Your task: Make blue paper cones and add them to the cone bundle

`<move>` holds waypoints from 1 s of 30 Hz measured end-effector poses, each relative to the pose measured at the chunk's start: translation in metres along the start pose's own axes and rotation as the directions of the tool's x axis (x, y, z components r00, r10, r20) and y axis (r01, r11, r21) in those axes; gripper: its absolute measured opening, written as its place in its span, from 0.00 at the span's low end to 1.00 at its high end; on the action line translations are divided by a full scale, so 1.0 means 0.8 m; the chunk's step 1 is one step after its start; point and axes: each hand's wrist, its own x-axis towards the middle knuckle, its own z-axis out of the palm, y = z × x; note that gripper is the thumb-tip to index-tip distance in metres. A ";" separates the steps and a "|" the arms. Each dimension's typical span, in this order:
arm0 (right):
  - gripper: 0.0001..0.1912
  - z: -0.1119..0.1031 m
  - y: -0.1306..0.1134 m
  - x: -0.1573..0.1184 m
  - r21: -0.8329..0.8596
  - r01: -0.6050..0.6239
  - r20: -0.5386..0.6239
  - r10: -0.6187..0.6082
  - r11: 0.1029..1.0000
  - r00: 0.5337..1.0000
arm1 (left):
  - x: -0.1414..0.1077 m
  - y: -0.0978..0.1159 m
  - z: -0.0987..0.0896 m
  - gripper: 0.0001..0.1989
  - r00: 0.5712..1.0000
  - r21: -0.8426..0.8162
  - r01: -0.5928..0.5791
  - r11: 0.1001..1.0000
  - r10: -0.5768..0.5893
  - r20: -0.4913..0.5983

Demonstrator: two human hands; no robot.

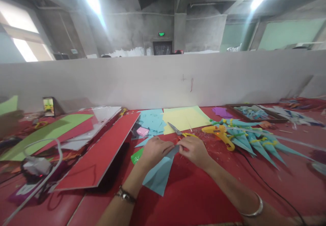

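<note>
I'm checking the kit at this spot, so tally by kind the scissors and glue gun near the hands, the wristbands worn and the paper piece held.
Yellow-handled scissors: 1
Yellow glue gun: 1
Dark wristband, left wrist: 1
Silver bangle, right wrist: 1
Light blue paper piece, held: 1
Total: 5

Dark bracelet (125, 195), silver bangle (257, 207)

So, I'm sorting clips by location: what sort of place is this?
Probably a paper-craft workshop, judging by the yellow glue gun, the scissors and the light-blue paper cones.
</note>
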 end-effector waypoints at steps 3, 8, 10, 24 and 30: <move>0.09 -0.003 0.008 -0.002 0.000 -0.056 0.008 0.056 0.998 0.998 | -0.003 -0.010 -0.006 0.19 0.999 -0.008 0.048 0.999 -0.048 0.018; 0.10 -0.011 0.018 -0.002 0.014 -0.160 -0.078 0.161 0.987 0.984 | -0.012 -0.031 -0.018 0.19 0.988 -0.001 0.153 0.988 -0.153 -0.008; 0.09 -0.012 0.015 0.001 0.074 -0.175 -0.114 0.183 0.982 0.977 | -0.012 -0.031 -0.019 0.18 0.984 -0.005 0.176 0.984 -0.176 -0.001; 0.13 -0.011 0.007 0.002 0.398 -0.336 0.182 0.285 0.854 0.941 | -0.011 -0.038 -0.032 0.16 0.896 -0.227 0.443 0.867 -0.418 0.151; 0.15 -0.006 0.002 0.005 0.641 -0.572 0.315 0.503 0.512 0.805 | -0.007 -0.032 -0.014 0.17 0.735 -0.671 0.541 0.507 -0.672 0.085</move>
